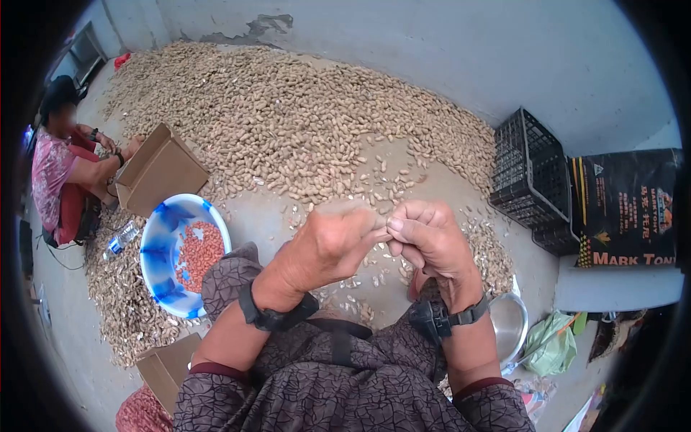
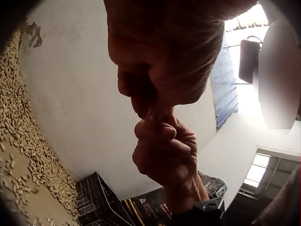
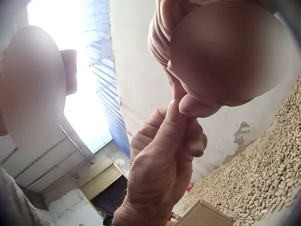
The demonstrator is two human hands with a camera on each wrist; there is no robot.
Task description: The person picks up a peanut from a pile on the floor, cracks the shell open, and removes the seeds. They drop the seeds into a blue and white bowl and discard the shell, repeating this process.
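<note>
In the head view my left hand (image 1: 335,237) and right hand (image 1: 432,234) meet in front of my lap, fingertips to fingertips. Thumbs and forefingers of both pinch at one small spot; what they hold is almost wholly covered by the fingers, and I cannot tell its kind. The left wrist view has the left hand (image 2: 164,56) above the right hand (image 2: 167,150), tips touching. From the right wrist, the left hand's thumb (image 3: 169,127) points up against the right fingers (image 3: 200,106). Unshelled peanuts (image 1: 288,122) spread in a wide heap beyond the hands.
A blue-and-white basin (image 1: 152,248) with reddish shelled peanuts (image 1: 201,252) stands at left. Empty shells (image 1: 137,309) litter the floor. Another person (image 1: 68,165) sits by a cardboard box (image 1: 162,173). At right are black crates (image 1: 529,173), a black sack (image 1: 626,209) and a metal bowl (image 1: 507,324).
</note>
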